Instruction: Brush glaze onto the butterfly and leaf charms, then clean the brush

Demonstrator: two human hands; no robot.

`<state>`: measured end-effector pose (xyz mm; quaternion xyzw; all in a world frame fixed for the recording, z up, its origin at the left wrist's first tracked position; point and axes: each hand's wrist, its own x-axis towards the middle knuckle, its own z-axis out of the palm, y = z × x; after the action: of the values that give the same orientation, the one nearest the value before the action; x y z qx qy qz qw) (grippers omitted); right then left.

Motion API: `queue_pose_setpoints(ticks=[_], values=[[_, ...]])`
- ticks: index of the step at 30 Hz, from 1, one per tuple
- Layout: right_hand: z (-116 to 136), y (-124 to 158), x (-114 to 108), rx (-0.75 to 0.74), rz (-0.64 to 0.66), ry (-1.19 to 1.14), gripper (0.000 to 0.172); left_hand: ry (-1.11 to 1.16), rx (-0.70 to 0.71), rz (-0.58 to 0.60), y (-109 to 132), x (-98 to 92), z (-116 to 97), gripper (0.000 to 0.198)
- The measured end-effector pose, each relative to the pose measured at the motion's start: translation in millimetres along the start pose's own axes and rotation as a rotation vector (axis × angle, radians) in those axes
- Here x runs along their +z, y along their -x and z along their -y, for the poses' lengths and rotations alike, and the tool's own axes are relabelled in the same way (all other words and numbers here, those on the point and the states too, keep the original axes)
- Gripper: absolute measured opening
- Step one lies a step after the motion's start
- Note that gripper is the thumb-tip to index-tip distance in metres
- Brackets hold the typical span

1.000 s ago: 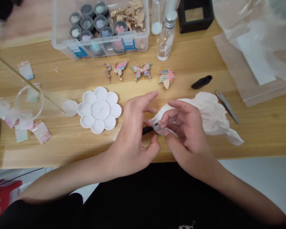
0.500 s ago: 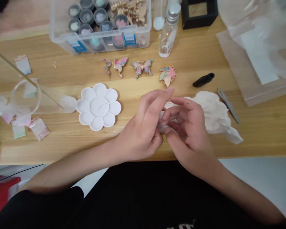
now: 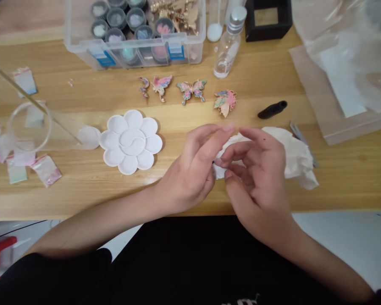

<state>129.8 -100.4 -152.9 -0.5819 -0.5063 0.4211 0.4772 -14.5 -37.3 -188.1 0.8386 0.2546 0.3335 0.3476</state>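
My left hand (image 3: 193, 169) is turned with its back toward me, fingers curled closed and their tips mostly hidden. Facing it, my right hand (image 3: 260, 173) has its thumb and middle fingers bent close together, while the index finger reaches out above them. A whitish bit with a dark bluish edge shows between the two hands; what they grip is hidden. Crumpled white tissue (image 3: 296, 159) lies under and beyond my right hand. Above the hands lie a coloured winged ornament (image 3: 225, 103), a butterfly ornament (image 3: 191, 90) and two smaller ornaments (image 3: 161, 87).
Left of my hands lies a white flower-shaped palette (image 3: 132, 144), beside a tipped clear cup (image 3: 63, 131) with a stick. A clear box (image 3: 136, 55) of small pots stands behind, near a glass bottle (image 3: 227, 51). Tweezers (image 3: 300, 135), a black tube (image 3: 272, 109) and plastic bags (image 3: 314, 101) are rightward.
My right hand has shifted slightly right, widening the gap to my left hand, which has barely moved. The tissue's outline has changed slightly, and the view has shifted a little.
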Motion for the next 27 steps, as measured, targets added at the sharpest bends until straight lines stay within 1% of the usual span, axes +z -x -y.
queue_pose_setpoints(ticks=[3,6,10,12,17,20,22,27], values=[[-3,-2,2,-0.016,0.051,0.052,0.055,-0.008,-0.003,-0.036,1,2.7,0,0.077],[-5,-4,3,-0.027,0.082,0.119,0.060,-0.007,-0.040,-0.063,2,4.6,-2,0.070],[-3,-3,2,-0.016,0.088,0.173,0.060,-0.004,-0.074,-0.039,5,5.4,-4,0.068],[-1,-3,2,-0.004,0.079,0.180,0.060,0.005,-0.061,-0.040,6,6.3,-3,0.070],[2,-2,2,-0.089,0.033,0.232,0.061,-0.060,0.011,-0.121,7,10.2,1,0.069],[-1,-4,2,-0.060,0.084,0.256,0.065,-0.074,0.036,-0.146,7,11.1,1,0.072],[-3,-4,2,-0.043,0.101,0.263,0.068,-0.065,0.045,-0.141,6,11.0,1,0.072],[3,-6,1,-0.045,0.064,0.242,0.067,-0.058,0.040,-0.150,6,11.5,1,0.074]])
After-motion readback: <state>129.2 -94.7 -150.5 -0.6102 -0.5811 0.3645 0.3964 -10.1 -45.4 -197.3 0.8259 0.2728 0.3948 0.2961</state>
